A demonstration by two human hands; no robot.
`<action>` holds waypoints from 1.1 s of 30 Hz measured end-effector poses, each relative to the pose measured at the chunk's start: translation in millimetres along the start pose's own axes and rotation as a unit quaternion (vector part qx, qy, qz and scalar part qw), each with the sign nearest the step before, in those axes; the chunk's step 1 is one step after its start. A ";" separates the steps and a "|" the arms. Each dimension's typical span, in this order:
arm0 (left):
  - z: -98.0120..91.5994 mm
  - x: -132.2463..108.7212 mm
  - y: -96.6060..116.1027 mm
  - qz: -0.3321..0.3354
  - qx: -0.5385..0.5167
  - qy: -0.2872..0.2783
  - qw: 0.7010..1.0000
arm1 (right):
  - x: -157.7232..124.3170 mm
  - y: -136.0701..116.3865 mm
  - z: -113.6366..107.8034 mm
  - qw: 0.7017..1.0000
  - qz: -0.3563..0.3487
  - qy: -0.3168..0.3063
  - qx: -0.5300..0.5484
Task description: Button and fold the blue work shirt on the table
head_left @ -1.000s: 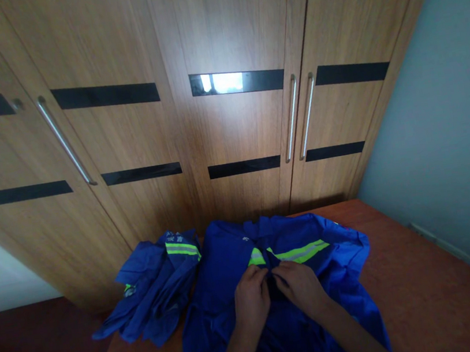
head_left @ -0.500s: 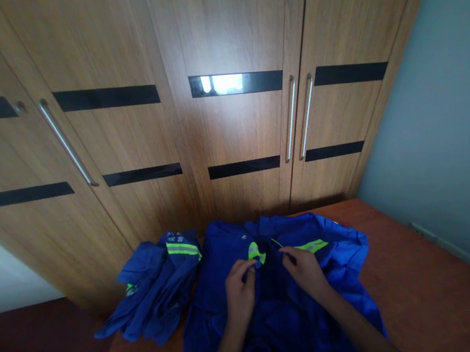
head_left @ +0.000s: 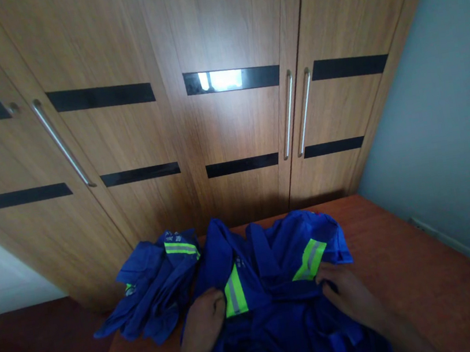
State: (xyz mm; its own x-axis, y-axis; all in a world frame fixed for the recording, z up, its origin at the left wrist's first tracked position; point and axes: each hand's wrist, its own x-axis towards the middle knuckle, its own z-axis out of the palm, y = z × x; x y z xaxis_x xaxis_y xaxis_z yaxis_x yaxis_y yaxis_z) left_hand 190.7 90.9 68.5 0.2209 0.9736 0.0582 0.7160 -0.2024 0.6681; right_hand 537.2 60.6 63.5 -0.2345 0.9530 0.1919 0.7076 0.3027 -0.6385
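A blue work jacket (head_left: 277,324) with yellow-green and silver reflective strips lies spread on the reddish-brown surface in front of me. My left hand (head_left: 206,317) is closed on its cloth beside the left reflective strip (head_left: 234,292). On the other side, my right hand (head_left: 345,289) pinches the cloth just below the right reflective strip (head_left: 310,258). Between the hands the front runs in a fold, with its lower part rumpled toward me. The fingertips of both hands are partly hidden in the cloth.
A second blue garment (head_left: 157,289) with similar strips lies crumpled at the left edge of the reddish-brown surface (head_left: 419,272). Behind stands a wooden wardrobe (head_left: 241,192) with metal handles and dark bands. A pale wall (head_left: 442,129) borders the right side.
My hands have moved apart and nearer to me, from the middle of the jacket out to its sides. Its front is drawn wider, and both chest strips show more fully.
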 end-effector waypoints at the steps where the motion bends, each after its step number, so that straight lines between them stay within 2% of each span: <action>1: 3.9 -2.5 -2.4 -0.012 0.065 -0.025 0.998 | -2.7 1.8 6.9 0.999 0.013 -0.028 -0.029; 3: 7.0 -5.5 -0.6 -0.013 0.148 -0.035 0.988 | -3.5 -0.6 13.0 0.995 0.024 -0.057 -0.077; 4: 6.1 -6.3 3.6 -0.001 0.172 -0.014 0.985 | -2.0 -5.3 12.3 0.994 0.021 -0.057 -0.096; 7: 0.2 -8.3 24.5 0.060 0.194 0.106 0.974 | 6.8 -31.1 3.1 0.993 -0.021 -0.024 -0.116; 9: 0.9 -10.0 40.3 0.115 0.163 0.160 0.967 | 13.2 -52.3 1.7 0.994 -0.060 0.000 -0.093; 11: 9.2 -10.8 53.1 0.173 0.127 0.151 0.965 | 18.2 -70.4 10.4 0.993 -0.096 -0.001 -0.067; 14: 30.8 -8.1 61.0 0.215 0.106 0.084 0.967 | 23.9 -83.9 38.4 0.989 -0.110 -0.030 -0.095; 17: 49.9 -2.3 56.1 0.186 0.108 0.055 0.975 | 30.7 -80.9 66.7 0.977 -0.082 -0.046 -0.192; 19: 56.5 0.3 49.9 0.155 0.111 0.049 0.981 | 36.3 -74.4 77.6 0.970 -0.062 -0.049 -0.231; 21: 59.0 1.3 44.9 0.134 0.113 0.049 0.983 | 41.3 -68.2 81.2 0.973 -0.045 -0.042 -0.222; 27: 62.1 5.0 45.0 0.114 0.117 0.064 0.985 | 47.8 -60.7 76.3 0.997 -0.033 0.006 -0.070; 33: 68.1 11.1 47.7 0.114 0.089 0.095 0.985 | 47.2 -57.1 77.5 0.999 -0.037 0.028 -0.028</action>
State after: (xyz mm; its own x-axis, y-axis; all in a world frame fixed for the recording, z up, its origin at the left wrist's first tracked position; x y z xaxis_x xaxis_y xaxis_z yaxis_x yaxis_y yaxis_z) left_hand 272.3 84.9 50.5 0.2730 0.8999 0.3401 0.7709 -0.4161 0.4823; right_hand 434.1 87.3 51.3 -0.2518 0.9266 0.2793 0.7256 0.3717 -0.5791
